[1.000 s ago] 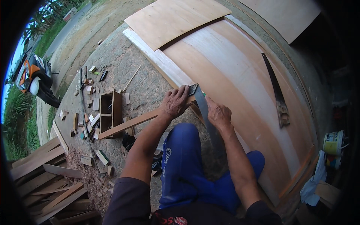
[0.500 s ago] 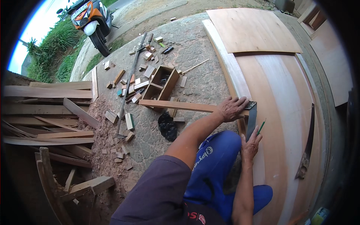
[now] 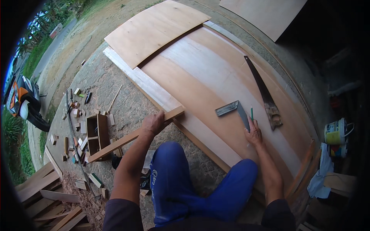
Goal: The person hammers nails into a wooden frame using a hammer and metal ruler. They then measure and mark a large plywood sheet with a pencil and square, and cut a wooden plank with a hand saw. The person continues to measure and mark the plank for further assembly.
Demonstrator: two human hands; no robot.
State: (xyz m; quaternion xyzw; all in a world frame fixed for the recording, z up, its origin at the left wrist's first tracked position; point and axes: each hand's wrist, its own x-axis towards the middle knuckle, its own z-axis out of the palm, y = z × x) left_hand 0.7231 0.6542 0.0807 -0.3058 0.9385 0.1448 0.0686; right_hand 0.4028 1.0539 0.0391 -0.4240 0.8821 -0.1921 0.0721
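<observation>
My left hand [image 3: 153, 122] is wrapped round a long wooden strip [image 3: 117, 144]. The strip's far end rests on the pale edge board of a large door-like wooden panel [image 3: 210, 86], and its other end reaches left past an open wooden toolbox [image 3: 102, 133]. In my right hand [image 3: 254, 134] is a try square [image 3: 243, 114], its blade end in my fingers and its metal stock pointing left over the panel. A green pencil [image 3: 252, 112] stands up from the same fingers. To the right of this hand lies a handsaw [image 3: 261, 82] with a wooden handle.
A loose plywood sheet [image 3: 154, 32] covers the panel's far end. Wood offcuts, a long metal bar clamp [image 3: 73, 131] and shavings litter the concrete at left. Stacked boards [image 3: 42, 192] lie lower left, a motorbike [image 3: 27, 100] stands beyond, and a paint bucket [image 3: 334, 131] sits right.
The view has turned rightward. My right hand has drawn the try square away from the strip's end, over the panel toward the saw. My left hand still grips the strip.
</observation>
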